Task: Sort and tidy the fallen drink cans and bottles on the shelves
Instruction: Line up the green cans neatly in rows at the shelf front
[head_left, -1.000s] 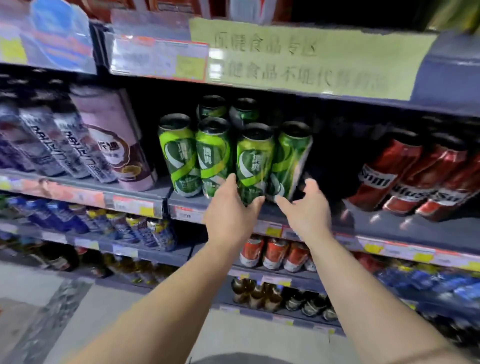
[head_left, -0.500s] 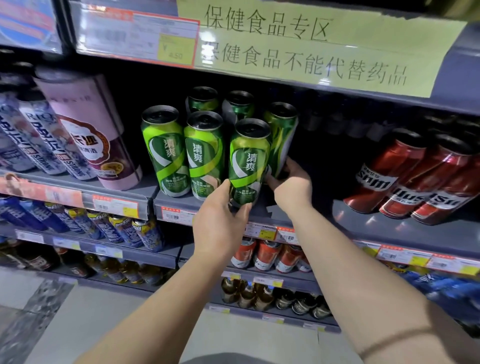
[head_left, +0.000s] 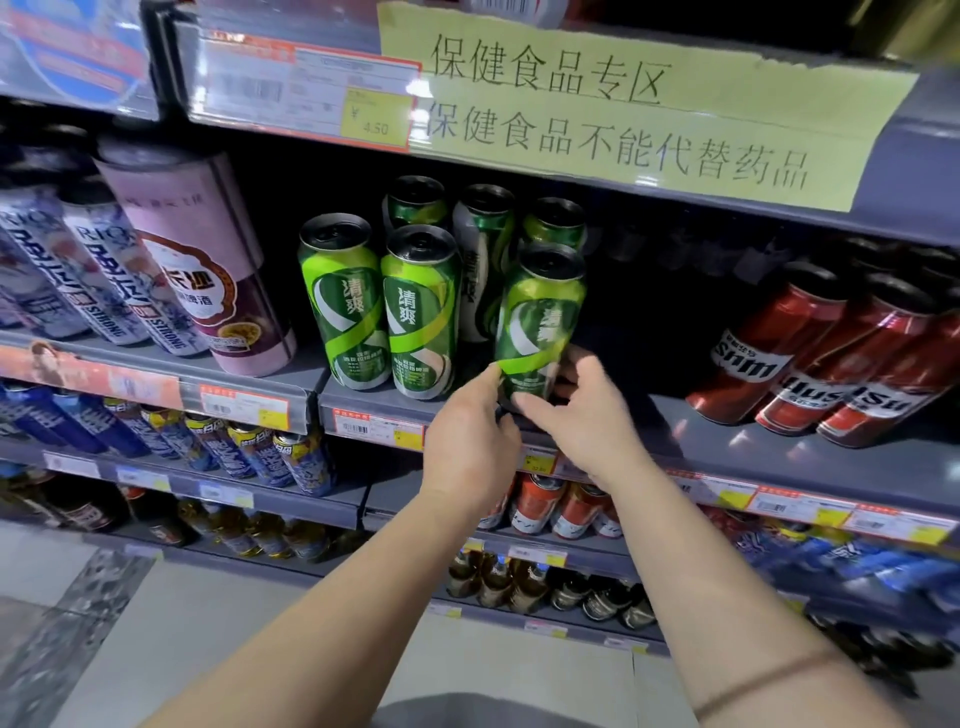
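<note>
While both hands work at its base, the green can (head_left: 540, 322) at the right end of the front row stands on the middle shelf (head_left: 691, 441), leaning slightly left at the foot, its label turned partly away. The left hand (head_left: 467, 447) touches the lower left wall of the can with thumb and forefinger; the right hand (head_left: 587, 415) has its fingers curled round the lower right side and front. Whether the can bears fully on the shelf or is lifted a little cannot be told.

Assessment of handling: a tall, thin-walled aluminium can, sealed and presumably full, hence moderately heavy and stiff enough under an even grip, though liable to dent if pinched hard. The printed surface looks smooth and may slip. A tall can on a narrow foot tips readily. A hold around the mid-body would give better control than the present low grip when turning the label forward.

Just left, two matching green cans (head_left: 384, 306) stand upright with labels facing out, a gap between them and the handled can. Behind stand three more green cans (head_left: 483, 244), one showing its pale side. Well to the right are red cans (head_left: 831, 353); to the left, a pink-labelled can (head_left: 208, 260) and white-and-blue cans (head_left: 83, 270). A yellow paper sign (head_left: 623, 104) hangs from the shelf above.
</note>
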